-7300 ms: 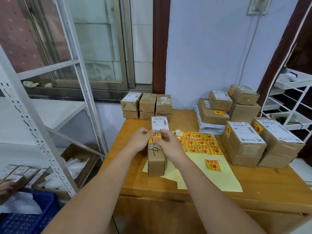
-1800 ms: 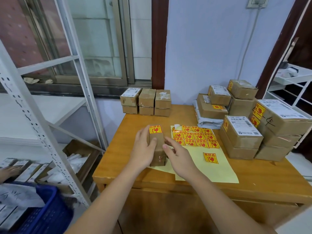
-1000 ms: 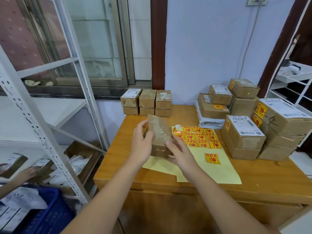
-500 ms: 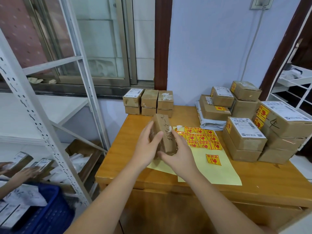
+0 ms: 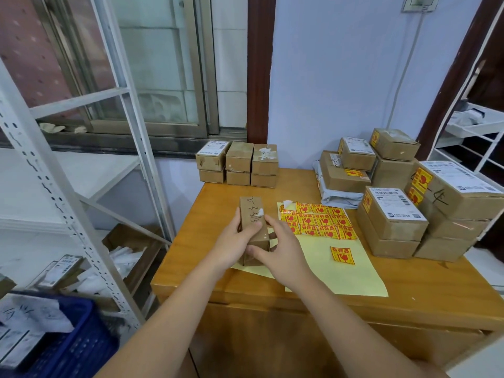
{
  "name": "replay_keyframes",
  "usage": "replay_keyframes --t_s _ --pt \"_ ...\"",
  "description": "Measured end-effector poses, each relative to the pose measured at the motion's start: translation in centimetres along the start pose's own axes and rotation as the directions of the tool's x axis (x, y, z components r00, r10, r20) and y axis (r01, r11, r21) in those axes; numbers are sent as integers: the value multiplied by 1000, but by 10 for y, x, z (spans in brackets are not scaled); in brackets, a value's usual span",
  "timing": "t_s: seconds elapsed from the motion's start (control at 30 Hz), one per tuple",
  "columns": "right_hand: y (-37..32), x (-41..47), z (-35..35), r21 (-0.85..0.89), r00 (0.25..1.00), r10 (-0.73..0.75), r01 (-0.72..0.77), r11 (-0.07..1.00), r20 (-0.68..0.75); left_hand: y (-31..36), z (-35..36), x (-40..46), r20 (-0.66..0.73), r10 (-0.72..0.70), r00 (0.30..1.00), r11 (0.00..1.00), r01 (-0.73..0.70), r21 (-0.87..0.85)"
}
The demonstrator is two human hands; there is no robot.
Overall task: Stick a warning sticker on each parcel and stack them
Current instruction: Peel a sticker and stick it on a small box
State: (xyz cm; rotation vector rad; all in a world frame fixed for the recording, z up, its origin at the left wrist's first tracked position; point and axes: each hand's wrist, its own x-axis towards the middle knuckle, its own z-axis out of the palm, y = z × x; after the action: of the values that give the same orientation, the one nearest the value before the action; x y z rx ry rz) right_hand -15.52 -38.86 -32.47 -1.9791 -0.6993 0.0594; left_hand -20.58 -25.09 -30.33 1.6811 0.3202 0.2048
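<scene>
Together, your left hand (image 5: 235, 244) and right hand (image 5: 281, 252) hold a long brown parcel (image 5: 252, 227) just above the near left part of the wooden table (image 5: 409, 290). Your left fingers curl round its left side, thumb on the top face; your right thumb presses its near end while the right fingers wrap the far side. Black handwriting and a scrap of white tape show on the face turned up toward you; whether a warning sticker is on it cannot be told from this side.

Just under the grip, and spreading right of it, lies a pale yellow backing sheet (image 5: 341, 276). Right of your right hand, rows of red-and-yellow warning stickers (image 5: 319, 221) fill its far part, and one lone sticker (image 5: 342, 255) sits nearer you.

Well beyond the grip, six small boxes (image 5: 237, 166) stand in two layers by the wall. Far to the right, stickered parcels (image 5: 425, 208) are stacked, some on a grey mailer bag (image 5: 334, 196).

Left of your left arm stand a white metal rack (image 5: 71, 214) and a blue crate (image 5: 73, 342).
</scene>
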Motion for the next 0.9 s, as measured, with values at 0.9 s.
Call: replay_keyframes --t_s 0.9 --pt "81 -23 -148 -395 979 125 -180 901 -161 36 89 -10 451 410 792 251 -574 780"
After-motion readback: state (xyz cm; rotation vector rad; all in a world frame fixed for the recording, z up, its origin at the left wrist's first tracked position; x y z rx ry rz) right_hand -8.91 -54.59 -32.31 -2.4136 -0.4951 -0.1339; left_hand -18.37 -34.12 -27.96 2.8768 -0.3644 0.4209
